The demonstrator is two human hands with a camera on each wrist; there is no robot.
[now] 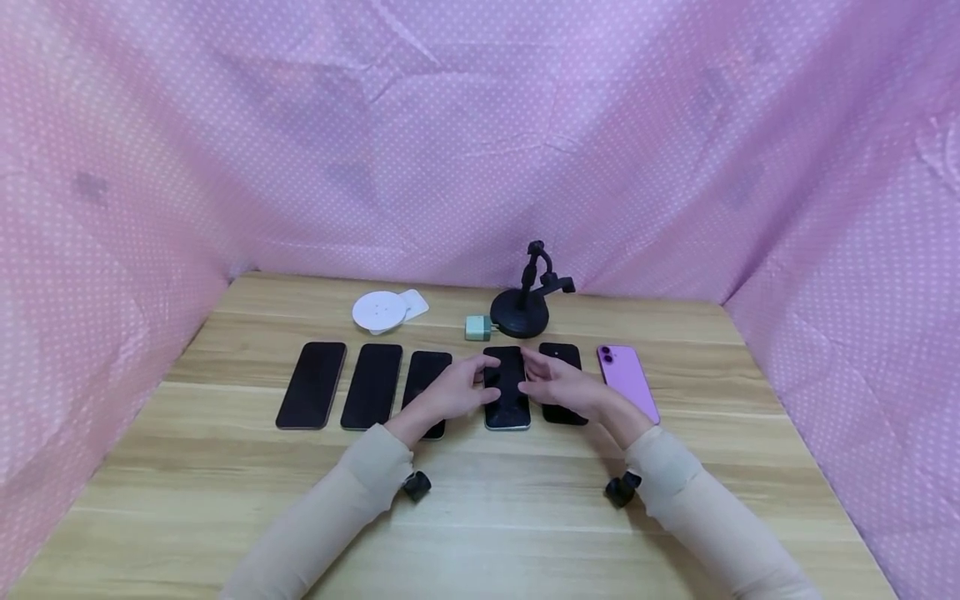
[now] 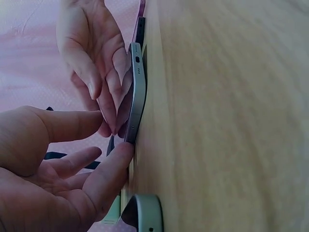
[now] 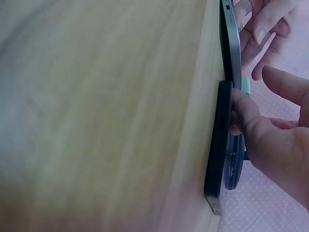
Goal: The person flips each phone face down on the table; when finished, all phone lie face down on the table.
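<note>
A black-screened phone with a silver edge [image 1: 507, 408] lies on the table between both hands. My left hand [image 1: 452, 390] is at its left side, thumb and fingers apart; in the left wrist view a fingertip [image 2: 126, 147] meets the phone's edge [image 2: 138, 92]. From the other side my right hand [image 1: 566, 387] reaches over a second black phone [image 1: 562, 412], its fingers near the middle phone's right edge. Loosely bent, the fingers of both hands grip nothing. Under the left hand, another dark phone [image 1: 435, 367] is partly covered.
Two more black phones, one [image 1: 311, 386] outermost and one [image 1: 372, 387] beside it, lie at left. A purple phone [image 1: 630, 379] lies at right. Behind the row are a white disc [image 1: 378, 311], a pale green charger block [image 1: 477, 327] and a black stand [image 1: 520, 315]. Pink dotted cloth [image 1: 480, 167] surrounds the table.
</note>
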